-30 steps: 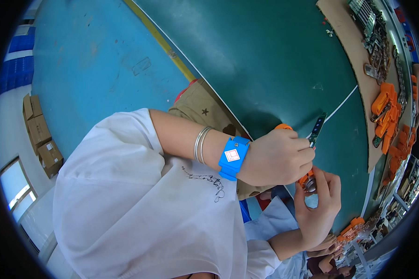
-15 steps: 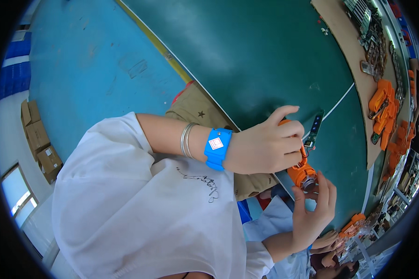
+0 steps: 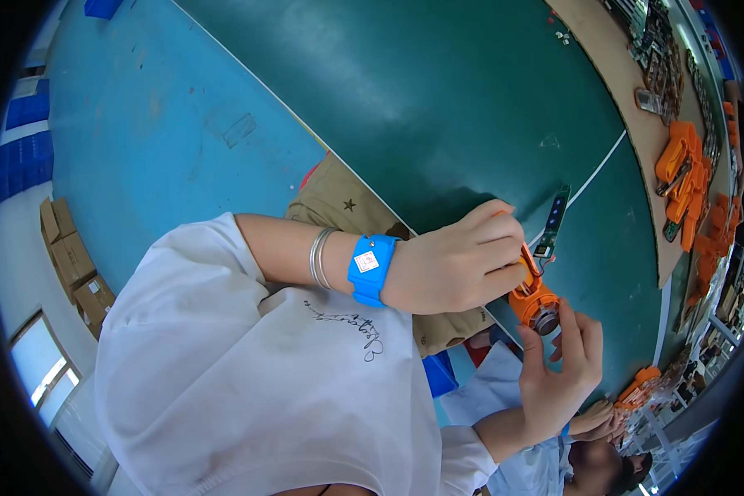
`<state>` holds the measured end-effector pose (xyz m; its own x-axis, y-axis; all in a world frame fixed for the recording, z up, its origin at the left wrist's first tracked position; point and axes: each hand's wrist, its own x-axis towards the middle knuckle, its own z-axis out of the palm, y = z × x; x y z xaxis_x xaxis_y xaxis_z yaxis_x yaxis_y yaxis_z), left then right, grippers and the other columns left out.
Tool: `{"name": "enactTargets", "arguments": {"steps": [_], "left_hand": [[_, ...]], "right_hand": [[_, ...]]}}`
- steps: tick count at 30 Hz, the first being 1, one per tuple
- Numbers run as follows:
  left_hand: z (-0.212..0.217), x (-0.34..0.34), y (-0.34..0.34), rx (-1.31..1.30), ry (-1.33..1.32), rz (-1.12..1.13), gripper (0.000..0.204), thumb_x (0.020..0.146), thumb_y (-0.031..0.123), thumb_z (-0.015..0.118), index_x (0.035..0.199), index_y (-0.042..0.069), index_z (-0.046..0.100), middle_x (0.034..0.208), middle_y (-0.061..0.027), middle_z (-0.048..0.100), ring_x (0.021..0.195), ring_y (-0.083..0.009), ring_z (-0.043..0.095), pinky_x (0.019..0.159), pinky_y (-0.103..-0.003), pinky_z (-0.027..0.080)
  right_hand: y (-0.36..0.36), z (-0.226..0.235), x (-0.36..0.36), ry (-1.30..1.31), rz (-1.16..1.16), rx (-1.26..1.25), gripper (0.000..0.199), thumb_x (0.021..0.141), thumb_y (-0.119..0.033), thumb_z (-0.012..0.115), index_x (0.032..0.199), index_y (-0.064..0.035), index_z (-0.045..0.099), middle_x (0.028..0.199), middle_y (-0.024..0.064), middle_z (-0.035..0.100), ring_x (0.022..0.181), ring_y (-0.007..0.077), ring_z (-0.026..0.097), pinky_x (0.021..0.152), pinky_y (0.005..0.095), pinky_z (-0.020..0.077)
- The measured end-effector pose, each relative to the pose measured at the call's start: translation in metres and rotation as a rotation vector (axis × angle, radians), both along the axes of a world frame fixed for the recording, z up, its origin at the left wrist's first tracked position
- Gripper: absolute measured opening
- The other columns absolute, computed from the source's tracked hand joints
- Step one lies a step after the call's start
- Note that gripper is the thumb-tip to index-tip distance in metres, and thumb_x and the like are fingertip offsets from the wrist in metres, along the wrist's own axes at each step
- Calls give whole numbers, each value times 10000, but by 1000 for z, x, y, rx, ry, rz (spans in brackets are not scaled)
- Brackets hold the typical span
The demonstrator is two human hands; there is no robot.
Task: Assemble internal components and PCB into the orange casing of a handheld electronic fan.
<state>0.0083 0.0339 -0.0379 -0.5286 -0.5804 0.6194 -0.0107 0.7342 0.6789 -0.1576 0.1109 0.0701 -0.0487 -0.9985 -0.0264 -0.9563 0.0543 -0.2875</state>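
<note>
An orange plastic housing [image 3: 527, 302] with a round, grey, glossy part [image 3: 544, 321] at its near end is held between my hands over the table edge. My left hand [image 3: 463, 258], with a blue wristband, is closed around the housing's far part and hides much of it. The thumb and fingers of my right hand [image 3: 564, 364] pinch around the round end. Thin red and dark wires run from the housing to a narrow green circuit board [image 3: 554, 219], which lies on the green tabletop just beyond my left fingers.
Brown cardboard [image 3: 591, 54] lies along the table's right side, with circuit boards [image 3: 657, 62] and orange housings [image 3: 682, 178] on and beyond it. At the lower right a co-worker's hands [image 3: 595, 420] handle orange parts [image 3: 639, 388]. Cardboard boxes [image 3: 76, 256] stand far left.
My view has shifted slightly. The housing is tilted a little, so its round end shows more. Both hands keep their hold.
</note>
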Motion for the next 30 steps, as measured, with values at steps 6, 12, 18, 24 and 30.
{"name": "enactTargets", "arguments": {"steps": [6, 12, 18, 24, 30], "left_hand": [[0, 1, 0, 42, 10, 2, 206, 750, 25, 597, 923, -84, 575, 857, -134, 471, 868, -286, 505, 891, -540, 429], [2, 4, -2, 42, -29, -5, 209, 744, 11, 581, 927, -89, 570, 835, -131, 456, 844, -297, 502, 884, -516, 445], [2, 5, -3, 72, 18, -12, 223, 719, -15, 577, 925, -99, 565, 848, -147, 468, 839, -312, 506, 870, -501, 457], [2, 8, -7, 123, 25, -65, 257, 687, -58, 602, 938, -99, 564, 864, -158, 481, 836, -324, 508, 827, -458, 473], [9, 6, 2, 171, -22, -68, 254, 705, -85, 598, 956, -82, 558, 891, -159, 507, 842, -332, 520, 759, -370, 474]], "right_hand": [[-3, 0, -1, 1, 22, 20, 438, 632, -54, 786, 1035, 36, 641, 793, 66, 532, 540, 136, 441, 455, 263, 350], [-4, 0, -2, 2, 24, 54, 442, 641, -62, 786, 1045, 37, 639, 784, 66, 526, 536, 136, 439, 456, 261, 354], [-6, -1, -3, 7, 38, 59, 454, 647, -88, 795, 1054, 35, 637, 779, 63, 527, 542, 138, 445, 457, 261, 361], [-6, 4, -6, -21, -5, 170, 498, 669, -100, 786, 1108, 41, 599, 915, 117, 568, 689, 216, 597, 535, 284, 483], [-16, -2, -29, -157, 44, 84, 444, 695, -42, 741, 1108, 36, 599, 937, 132, 579, 677, 216, 605, 583, 300, 495]]}}
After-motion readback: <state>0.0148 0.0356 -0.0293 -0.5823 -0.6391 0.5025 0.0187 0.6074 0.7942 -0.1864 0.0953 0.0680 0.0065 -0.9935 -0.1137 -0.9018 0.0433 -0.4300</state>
